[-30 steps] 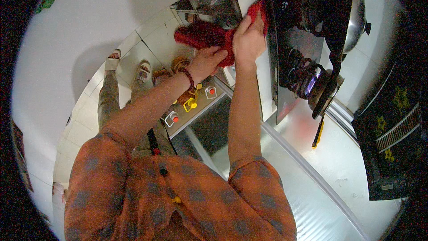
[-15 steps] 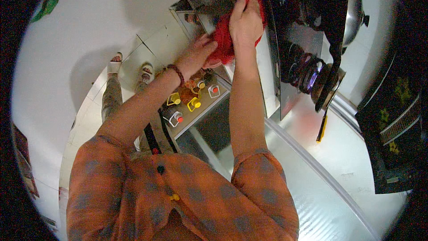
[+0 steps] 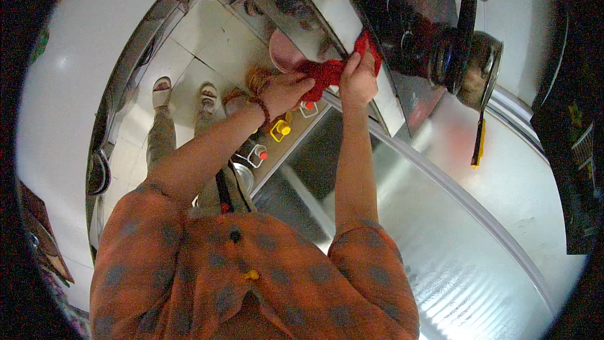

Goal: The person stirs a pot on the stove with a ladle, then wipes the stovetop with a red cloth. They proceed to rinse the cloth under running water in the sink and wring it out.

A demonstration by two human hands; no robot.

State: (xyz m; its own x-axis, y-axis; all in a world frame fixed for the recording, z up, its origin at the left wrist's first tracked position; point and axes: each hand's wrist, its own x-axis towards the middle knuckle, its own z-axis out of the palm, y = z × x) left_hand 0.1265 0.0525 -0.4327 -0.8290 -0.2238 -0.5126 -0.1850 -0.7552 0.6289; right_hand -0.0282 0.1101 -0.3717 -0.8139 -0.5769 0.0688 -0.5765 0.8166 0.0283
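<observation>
Red cloth: here it is, the red cloth [image 3: 324,77], bunched between both hands at the pale ledge [image 3: 396,116] along the stove's edge.
Left hand: the left hand [image 3: 286,96] has its fingers curled closed on the cloth's left portion, undersides hidden; a dark bracelet [image 3: 265,111] rings that wrist.
Right hand: and the right hand [image 3: 358,80] grips further along, thumb and fingers wrapped round the cloth, a red flap poking out beyond the knuckles.
Why two grips: holding it at two spots likely keeps the loose fabric gathered and under control.
Cloth's line: long axis runs left to right, from the left fingers to the right, the far flap turning up toward the dark stove [image 3: 412,22]; soft fabric, so no true front end.
Pink round thing: the pink round thing [image 3: 285,50] sits just beyond the cloth's left end; whether they touch, I can't tell.
Bottles: down below, a yellow-capped bottle [image 3: 283,129] and a red-capped bottle [image 3: 262,155], handles uppermost, presumably for easy lifting.
Black-and-yellow handle: the black-and-yellow handle [image 3: 479,145] points away from the stove, perhaps to stay cool.
</observation>
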